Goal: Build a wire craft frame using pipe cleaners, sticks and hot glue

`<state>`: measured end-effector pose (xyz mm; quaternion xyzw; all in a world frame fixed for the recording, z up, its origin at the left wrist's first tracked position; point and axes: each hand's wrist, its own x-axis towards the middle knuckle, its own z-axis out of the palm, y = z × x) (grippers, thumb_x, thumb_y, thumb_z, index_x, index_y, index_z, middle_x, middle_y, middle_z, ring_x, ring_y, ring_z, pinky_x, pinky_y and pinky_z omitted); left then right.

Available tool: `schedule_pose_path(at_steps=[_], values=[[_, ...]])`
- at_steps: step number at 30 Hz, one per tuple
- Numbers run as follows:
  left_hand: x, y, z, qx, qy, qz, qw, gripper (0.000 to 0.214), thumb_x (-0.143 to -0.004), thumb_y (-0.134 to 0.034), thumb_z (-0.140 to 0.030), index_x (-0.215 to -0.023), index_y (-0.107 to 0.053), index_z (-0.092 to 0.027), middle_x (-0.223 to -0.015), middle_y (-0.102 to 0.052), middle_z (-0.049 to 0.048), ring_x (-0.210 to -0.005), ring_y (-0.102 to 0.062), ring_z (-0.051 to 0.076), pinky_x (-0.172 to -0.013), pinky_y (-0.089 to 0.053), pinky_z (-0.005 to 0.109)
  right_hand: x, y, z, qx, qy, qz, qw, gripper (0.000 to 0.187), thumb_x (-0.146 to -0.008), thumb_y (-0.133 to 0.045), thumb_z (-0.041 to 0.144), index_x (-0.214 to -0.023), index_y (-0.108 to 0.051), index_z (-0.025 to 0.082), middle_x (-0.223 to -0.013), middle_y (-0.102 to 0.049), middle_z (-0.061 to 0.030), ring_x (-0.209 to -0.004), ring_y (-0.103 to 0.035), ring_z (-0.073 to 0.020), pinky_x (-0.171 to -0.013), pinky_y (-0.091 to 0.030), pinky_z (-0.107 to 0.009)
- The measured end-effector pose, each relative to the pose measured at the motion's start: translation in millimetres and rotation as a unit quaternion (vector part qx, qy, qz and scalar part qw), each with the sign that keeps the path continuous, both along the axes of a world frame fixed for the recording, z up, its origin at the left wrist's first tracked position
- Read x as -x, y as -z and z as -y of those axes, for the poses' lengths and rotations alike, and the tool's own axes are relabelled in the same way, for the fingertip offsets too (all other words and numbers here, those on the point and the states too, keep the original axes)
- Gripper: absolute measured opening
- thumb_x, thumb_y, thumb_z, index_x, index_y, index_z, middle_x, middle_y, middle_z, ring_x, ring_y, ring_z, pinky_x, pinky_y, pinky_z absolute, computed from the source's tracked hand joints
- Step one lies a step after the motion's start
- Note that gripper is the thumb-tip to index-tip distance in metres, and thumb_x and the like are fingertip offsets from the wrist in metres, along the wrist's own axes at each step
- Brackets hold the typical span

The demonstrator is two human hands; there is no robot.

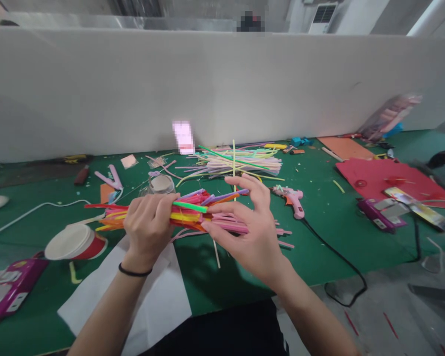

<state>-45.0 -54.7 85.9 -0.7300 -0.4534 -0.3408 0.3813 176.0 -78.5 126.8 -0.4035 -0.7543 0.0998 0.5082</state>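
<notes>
The largest thing is a pale panel (pixel 133 89), which stands beyond the bundle of coloured fuzzy sticks (pixel 187 217). Next comes the green table (pixel 330 227), which extends under the bundle and to both sides of it. A white sheet (pixel 166 301) lies on the near side of the bundle, and a red sheet (pixel 378 173) lies well to the right of it. The bundle itself is raised over the table, mostly red, pink, orange and yellow, and the left hand (pixel 148 220) is wrapped firmly around it. Beyond the bundle rests a loose pile of paler sticks (pixel 252 162). The right hand (pixel 254 225) is at the right part of the bundle, its fingers spread, with thumb and forefinger apart; whether their tips press on anything, I cannot tell. A paper cup (pixel 96 245) is left of the bundle, and a pink glue gun (pixel 295 200) lies to its right. The smallest is a green stick (pixel 191 206) on top of the bundle, its end just beside the right forefinger.
</notes>
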Motion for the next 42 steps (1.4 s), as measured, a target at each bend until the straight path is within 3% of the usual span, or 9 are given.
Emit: schedule_pose_path(at_steps=[3, 9, 16, 29, 33, 42], values=[[-0.5, 0.2, 0.4, -0.008, -0.002, -0.003, 1.0, 0.021, -0.082, -0.068, -0.018, -0.1, -0.058, -0.021, -0.079, -0.067, 0.0038, -0.07, -0.061, 0.021, -0.065, -0.042, 0.034, -0.8, 1.0, 0.1, 0.013, -0.004, -0.005, 1.0, 0.016, -0.079, -0.074, 0.033, -0.095, -0.072, 0.027, -0.134, -0.05, -0.0044, -0.135, -0.037, -0.029, -0.112, -0.035, -0.052], [-0.6, 1.5, 2.0, 0.03, -0.018, -0.005, 0.999, 0.023, -0.084, -0.065, -0.017, -0.105, -0.057, -0.022, -0.083, -0.069, 0.0056, -0.074, -0.064, 0.023, -0.067, -0.044, 0.036, -1.2, 2.1, -0.7, 0.02, -0.013, -0.001, 1.0, 0.009, -0.08, -0.074, 0.034, -0.087, -0.074, 0.029, -0.139, -0.046, -0.003, -0.136, -0.036, -0.0303, -0.111, -0.035, -0.055], [-2.5, 2.9, 0.0, -0.011, -0.014, -0.002, 1.0, 0.028, -0.078, -0.072, -0.018, -0.103, -0.058, -0.019, -0.079, -0.069, 0.0071, -0.071, -0.063, 0.025, -0.064, -0.042, 0.035, 5.9, 7.5, -0.9, 0.045, -0.015, -0.038, 0.998, 0.009, -0.078, -0.076, 0.035, -0.086, -0.076, 0.03, -0.152, -0.032, 0.002, -0.142, -0.027, -0.0333, -0.112, -0.032, -0.06], [-2.6, 7.4, -1.0, -0.015, -0.009, 0.007, 1.0, 0.031, -0.078, -0.074, -0.026, -0.104, -0.058, -0.018, -0.08, -0.07, 0.0077, -0.07, -0.064, 0.025, -0.065, -0.044, 0.035, 17.4, 14.5, -6.0, 0.058, -0.027, -0.074, 0.995, 0.005, -0.08, -0.074, 0.031, -0.083, -0.078, 0.028, -0.153, -0.036, -0.0005, -0.143, -0.03, -0.0323, -0.111, -0.039, -0.057], [-1.0, 10.0, -0.7, -0.007, -0.002, 0.014, 1.0, 0.029, -0.082, -0.071, -0.03, -0.106, -0.058, -0.019, -0.083, -0.07, 0.0084, -0.073, -0.065, 0.025, -0.065, -0.044, 0.036, 18.6, 15.3, -5.3, 0.042, -0.027, -0.066, 0.997, 0.007, -0.077, -0.077, 0.033, -0.084, -0.078, 0.029, -0.156, -0.032, 0.0031, -0.144, -0.027, -0.0326, -0.112, -0.037, -0.057], [-7.5, 7.3, 3.0, 0.026, 0.005, 0.052, 0.998, 0.024, -0.084, -0.069, -0.026, -0.105, -0.056, -0.024, -0.085, -0.07, 0.0069, -0.076, -0.067, 0.025, -0.067, -0.047, 0.038, 18.8, 17.9, -8.5, 0.016, -0.03, -0.069, 0.997, 0.005, -0.08, -0.076, 0.031, -0.084, -0.078, 0.032, -0.152, -0.037, 0.0035, -0.145, -0.024, -0.0301, -0.114, -0.033, -0.058]])
